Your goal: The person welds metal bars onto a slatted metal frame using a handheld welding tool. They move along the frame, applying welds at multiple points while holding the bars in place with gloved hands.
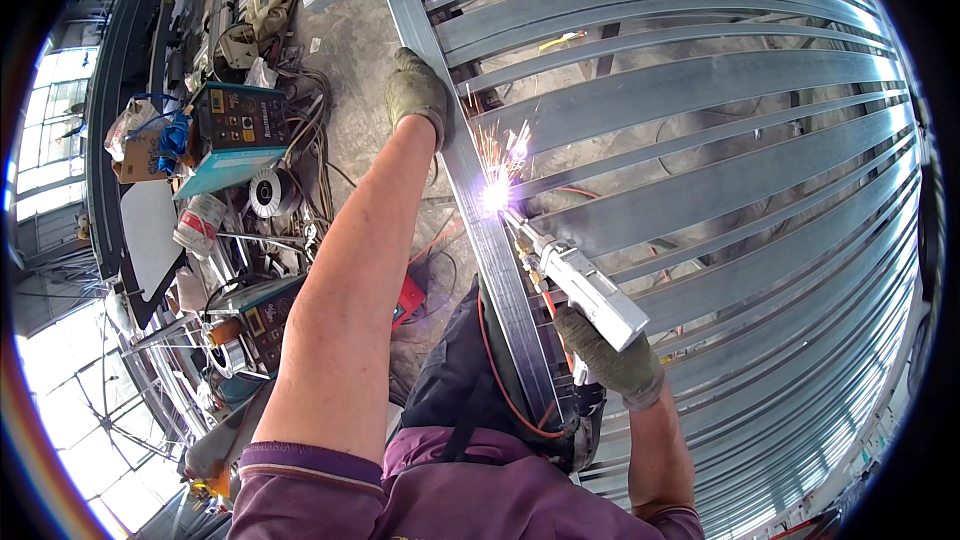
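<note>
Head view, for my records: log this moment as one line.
left hand: against metal rail | right hand: gripping welding tool | sparks: at tool tip

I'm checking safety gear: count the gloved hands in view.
2: the left hand, against the long steel bar, and the right hand, holding the welding gun. No other hand shows.

There were: gloves (pixel 418 80), two; welding gun (pixel 592 292), in right hand (pixel 612 358), one; machines (pixel 240 122), left of left hand (pixel 418 98), two.

Torch (pixel 592 290) tip unclear b/c glare (pixel 496 197)
</note>
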A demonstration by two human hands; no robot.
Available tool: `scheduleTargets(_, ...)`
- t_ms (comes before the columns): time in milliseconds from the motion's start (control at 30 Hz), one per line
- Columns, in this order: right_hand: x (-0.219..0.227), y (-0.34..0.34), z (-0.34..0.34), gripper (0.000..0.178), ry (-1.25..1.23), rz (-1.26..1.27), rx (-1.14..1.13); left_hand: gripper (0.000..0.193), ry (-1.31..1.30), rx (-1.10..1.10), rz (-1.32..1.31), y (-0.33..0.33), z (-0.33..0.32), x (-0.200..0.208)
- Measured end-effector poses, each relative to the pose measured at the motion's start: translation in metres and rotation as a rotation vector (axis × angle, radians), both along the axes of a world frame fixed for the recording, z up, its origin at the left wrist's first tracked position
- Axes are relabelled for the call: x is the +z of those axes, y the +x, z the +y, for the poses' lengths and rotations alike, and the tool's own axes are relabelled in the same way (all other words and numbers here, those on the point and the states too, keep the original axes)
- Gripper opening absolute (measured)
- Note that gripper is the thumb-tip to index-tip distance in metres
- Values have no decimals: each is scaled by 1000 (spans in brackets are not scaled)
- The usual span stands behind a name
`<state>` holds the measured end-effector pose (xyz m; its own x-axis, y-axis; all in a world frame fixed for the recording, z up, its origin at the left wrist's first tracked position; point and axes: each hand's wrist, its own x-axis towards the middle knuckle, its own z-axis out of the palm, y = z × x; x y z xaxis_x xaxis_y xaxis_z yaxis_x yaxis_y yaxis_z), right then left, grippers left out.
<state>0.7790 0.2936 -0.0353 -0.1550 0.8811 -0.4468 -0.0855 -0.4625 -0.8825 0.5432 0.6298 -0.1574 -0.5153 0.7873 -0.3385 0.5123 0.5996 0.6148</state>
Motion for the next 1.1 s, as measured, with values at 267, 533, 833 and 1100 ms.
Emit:
scheduleTargets(267,-5,0,-8,43,110,-112,18,75,28,66,5,8,-2,-2)
scheduleTargets(533,-2,-2,-9,42,-96,5,-47,81,-16,-16,-21,9,-3,12)
scheduleTargets(833,0,-4,-11,40,-63,27,-67,82,44,-16,-76,-13,11,-32)
scheduleTargets(1100,-5,-4,-27,37,-121,38,-95,77,-2,19,-55,3,4,-3)
